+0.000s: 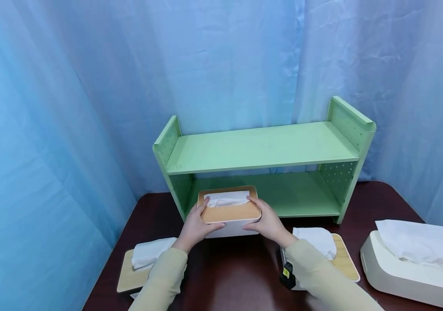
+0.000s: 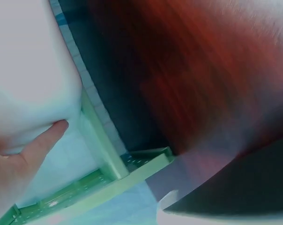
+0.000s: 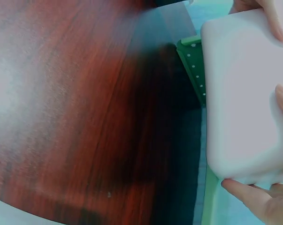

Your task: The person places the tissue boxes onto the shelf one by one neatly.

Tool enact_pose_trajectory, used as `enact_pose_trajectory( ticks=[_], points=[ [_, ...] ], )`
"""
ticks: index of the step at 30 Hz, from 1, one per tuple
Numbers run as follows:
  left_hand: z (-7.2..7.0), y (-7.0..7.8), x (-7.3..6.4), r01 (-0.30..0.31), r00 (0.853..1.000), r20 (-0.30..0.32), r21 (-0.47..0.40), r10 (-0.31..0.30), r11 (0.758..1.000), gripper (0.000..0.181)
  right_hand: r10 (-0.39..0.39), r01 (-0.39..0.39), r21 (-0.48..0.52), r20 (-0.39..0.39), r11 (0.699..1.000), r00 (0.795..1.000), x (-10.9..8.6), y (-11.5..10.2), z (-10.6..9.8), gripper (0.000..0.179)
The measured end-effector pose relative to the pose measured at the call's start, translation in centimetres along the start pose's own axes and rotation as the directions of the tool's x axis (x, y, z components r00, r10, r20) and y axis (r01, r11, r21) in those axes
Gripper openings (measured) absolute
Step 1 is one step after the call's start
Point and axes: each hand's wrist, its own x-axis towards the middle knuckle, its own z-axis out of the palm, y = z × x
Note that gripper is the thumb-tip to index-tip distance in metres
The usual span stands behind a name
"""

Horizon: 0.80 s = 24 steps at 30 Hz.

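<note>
Between both hands, a white tissue box (image 1: 232, 212) with a wooden lid and a folded tissue on top is held up in front of the green shelf's lower level. The left hand (image 1: 196, 226) grips its left end, thumb on the near side. Its right end is gripped by the right hand (image 1: 269, 221) in the same way. In the right wrist view, the box's smooth white body (image 3: 244, 98) shows with fingers at its edges. The left wrist view catches a corner of the box (image 2: 33, 65) and one finger (image 2: 45, 140) along it.
A two-level green shelf (image 1: 264, 149) stands at the back of the dark red table (image 1: 229, 276). One wood-lidded tissue box (image 1: 129, 276) lies at left, another (image 1: 345, 259) at right under the right forearm. A larger white tissue box (image 1: 412, 276) sits far right. Blue curtains (image 1: 225, 65) hang behind.
</note>
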Motion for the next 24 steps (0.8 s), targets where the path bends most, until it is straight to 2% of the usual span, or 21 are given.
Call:
enact_pose_trajectory(
  ticks=[4,9,15,24],
  points=[
    [-0.4,0.4,0.9,-0.013,1.0,-0.016,0.03,0.013,0.999,0.094,0.027,-0.027,-0.016,-0.002,1.0,1.0,0.8,-0.1,0.0,0.085],
    [-0.4,0.3,1.7,0.021,0.999,-0.03,0.07,-0.019,0.997,0.09,0.055,-0.055,-0.031,-0.007,0.998,0.998,1.7,0.0,0.2,0.084],
    [0.0,0.1,2.4,0.06,0.996,-0.072,0.078,-0.054,0.995,0.084,0.041,-0.044,-0.069,-0.04,0.997,0.998,2.4,0.2,0.5,0.079],
    [-0.1,0.5,2.7,0.051,0.995,-0.088,0.1,-0.042,0.994,0.083,0.036,-0.048,-0.155,-0.075,0.987,0.997,2.6,0.1,0.5,0.073]
  ],
)
